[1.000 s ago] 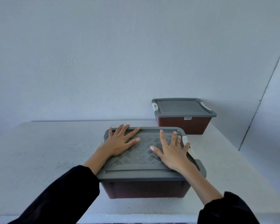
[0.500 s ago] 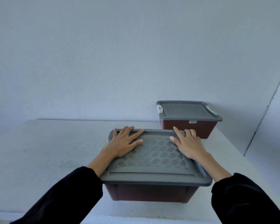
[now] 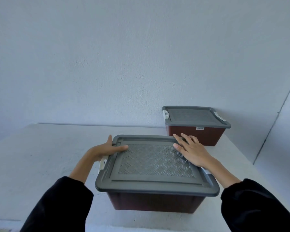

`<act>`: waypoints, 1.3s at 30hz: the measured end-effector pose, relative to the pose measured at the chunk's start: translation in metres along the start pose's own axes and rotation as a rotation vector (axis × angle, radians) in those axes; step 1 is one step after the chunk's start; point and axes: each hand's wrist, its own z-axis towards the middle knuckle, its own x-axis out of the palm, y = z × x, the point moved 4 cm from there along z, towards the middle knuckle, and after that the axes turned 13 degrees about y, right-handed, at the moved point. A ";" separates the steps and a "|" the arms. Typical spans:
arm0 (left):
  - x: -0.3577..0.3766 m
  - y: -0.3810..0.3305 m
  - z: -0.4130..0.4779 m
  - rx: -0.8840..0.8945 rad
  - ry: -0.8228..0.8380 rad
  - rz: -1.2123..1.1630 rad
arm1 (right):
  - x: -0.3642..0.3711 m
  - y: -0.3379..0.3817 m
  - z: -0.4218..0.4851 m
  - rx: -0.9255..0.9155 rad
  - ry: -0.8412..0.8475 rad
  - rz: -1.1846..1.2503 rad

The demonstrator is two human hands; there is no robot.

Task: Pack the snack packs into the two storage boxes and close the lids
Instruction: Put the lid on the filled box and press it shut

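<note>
A dark red storage box with a grey patterned lid stands near the table's front edge, lid on. My left hand holds the lid's far left edge, thumb on top and fingers round the side. My right hand lies flat on the lid's far right part with straight fingers. A white latch shows on the box's left side. A second red box with its grey lid on stands at the back right by the wall. No snack packs are visible.
Both boxes stand on a white table that meets a plain wall at the back. The table's right edge drops off beside the far box, and its front edge lies just below the near box.
My left hand slid from the top of the lid to its far left edge. My right hand moved toward the far right corner. The view shifted slightly closer.
</note>
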 end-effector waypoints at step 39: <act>0.024 -0.015 -0.007 0.017 -0.287 0.550 | 0.021 -0.025 -0.006 -0.154 -0.045 1.016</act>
